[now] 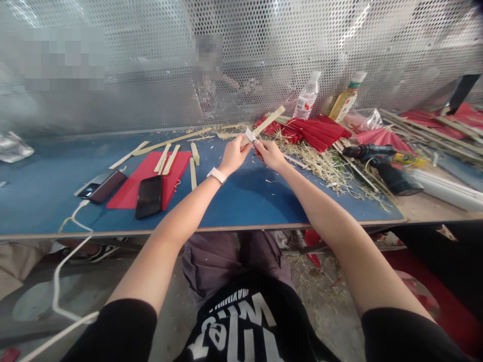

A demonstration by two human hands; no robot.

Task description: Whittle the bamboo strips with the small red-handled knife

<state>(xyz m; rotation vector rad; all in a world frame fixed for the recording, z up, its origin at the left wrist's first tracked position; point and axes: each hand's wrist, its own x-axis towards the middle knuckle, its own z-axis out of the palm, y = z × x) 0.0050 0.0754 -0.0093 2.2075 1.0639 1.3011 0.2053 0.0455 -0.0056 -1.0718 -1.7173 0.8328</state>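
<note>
Above the blue tabletop (245, 203), the left hand (233, 156) holds a strip (269, 120).

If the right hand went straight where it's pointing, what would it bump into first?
Probably the left hand, just ahead of the right hand and holding a pale bamboo strip. They look very close, though depth is hard to judge.

Looks like a craft w'shop, prob. small-scale hand prod'n: blue worktop (241, 211) at 6 o'clk, heap of pale shavings (322, 163) on it at 3, cordless drill (378, 152) also 3 but farther out, red pleated pieces (317, 131) at 2, long pale strip (180, 138) (wood or bamboo, can't tell) at 10. Shaving-strewn grey floor (319, 296) at 5. Perf. metal panel (241, 30) spans the back at 12, v. industrial
</note>
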